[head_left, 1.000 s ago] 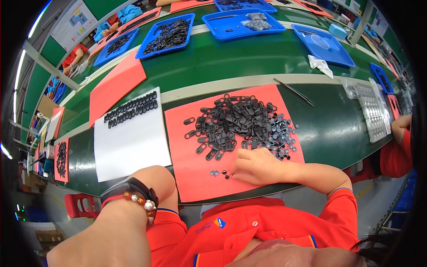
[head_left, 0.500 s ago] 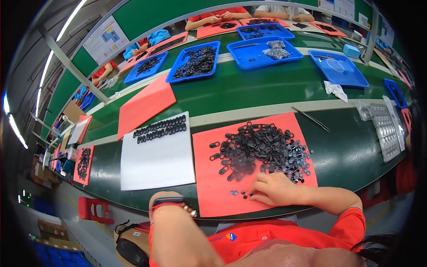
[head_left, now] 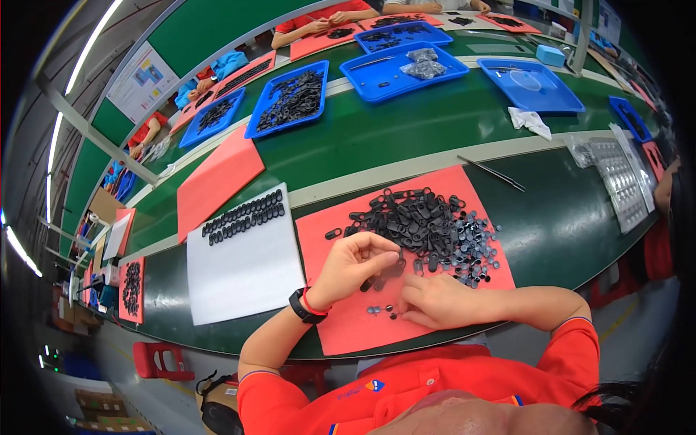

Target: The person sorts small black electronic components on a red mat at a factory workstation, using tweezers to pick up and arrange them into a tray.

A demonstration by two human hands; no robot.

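My left hand (head_left: 355, 267), with a dark wristband and a red string, hovers at the near left edge of a pile of small black loop-ended pieces (head_left: 417, 225). Its thumb and forefinger are pinched on one such piece, which looks blurred. To its right, my right hand (head_left: 433, 301) rests low on the pink mat (head_left: 355, 330), fingers curled together. Whatever is in its fingertips is hidden. A few tiny discs (head_left: 373, 309) lie by those fingertips. Many grey and black discs (head_left: 475, 250) are heaped right of the pile.
Left of the mat lies a white foam sheet (head_left: 243, 283) with rows of black pieces (head_left: 246, 217). Tweezers (head_left: 493, 172) lie beyond the mat. Blue trays (head_left: 290, 101) stand farther back, near a white cloth (head_left: 531, 122). A clear blister tray (head_left: 620, 181) is at right. Other people work opposite.
My left hand has swung from near the front edge, beside the white sheet, up and right to the black pile. My right hand stays low on the mat. The whole view has shifted slightly.
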